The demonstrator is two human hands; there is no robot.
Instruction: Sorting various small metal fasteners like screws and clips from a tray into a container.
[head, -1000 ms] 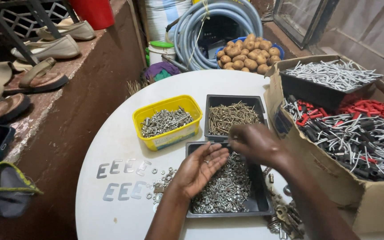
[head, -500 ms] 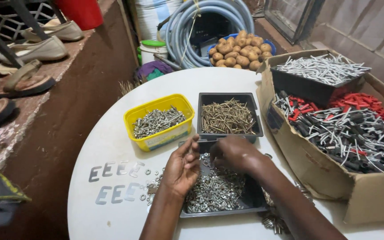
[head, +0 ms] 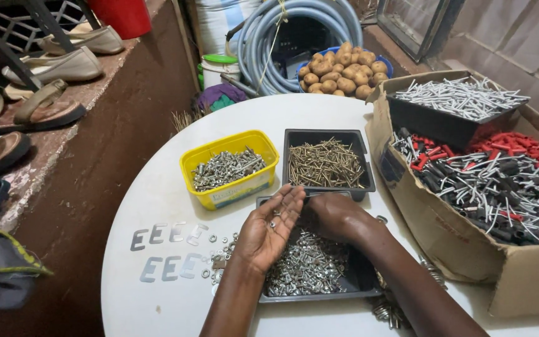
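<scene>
The right hand point(head: 335, 215) curls palm-down into the near black tray point(head: 319, 293), so its fingertips and whatever they pinch are hidden. The left hand point(head: 269, 228) covers that tray's upper left corner; the small bits on its palm are too tiny to identify. At lower right, the cardboard box point(head: 469, 249) is cut off by the frame edge. Sandals point(head: 7, 134) at the left edge are partly cropped.

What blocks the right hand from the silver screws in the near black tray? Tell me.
Nothing visible does. The right hand is already down in the near black plastic tray, on the heap of small silver screws. The open left hand sits beside it, cupping a few small pieces.
</scene>
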